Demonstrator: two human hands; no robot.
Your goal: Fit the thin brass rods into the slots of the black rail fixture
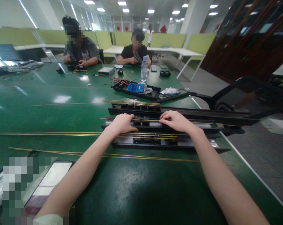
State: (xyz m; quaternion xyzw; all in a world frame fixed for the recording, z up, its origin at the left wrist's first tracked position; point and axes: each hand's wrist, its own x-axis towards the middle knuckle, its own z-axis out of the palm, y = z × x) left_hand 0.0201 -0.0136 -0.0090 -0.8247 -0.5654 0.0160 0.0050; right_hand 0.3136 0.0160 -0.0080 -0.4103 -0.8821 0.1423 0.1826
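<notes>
I am bending my hands over the middle black channel (155,124), which is lying crosswise in front of me on the green table (132,184). A thin golden rod (153,120) is running along it, bridging the gap between my hands and passing over the dark blocks (145,123) that are sitting inside, nearer my left hand. My right hand (175,121) is pinching that rod, thumb and forefinger closing together just right of the blocks. My left hand (122,123) is spanning the channel left of them, thumb and fingers standing apart (the thumb is pointing toward the blocks from the near side); whether it is pressing on the walls or also touching the rod, I cannot tell from this angle. Just nearer to me, the near channel (143,146) is carrying several more rods (153,137), and beyond my fingers the far channel (136,112) is bearing another bundle (134,103). Past that, a black tray (132,94) and a water bottle (144,70) are standing, while two people (81,50) are sitting across the table.
</notes>
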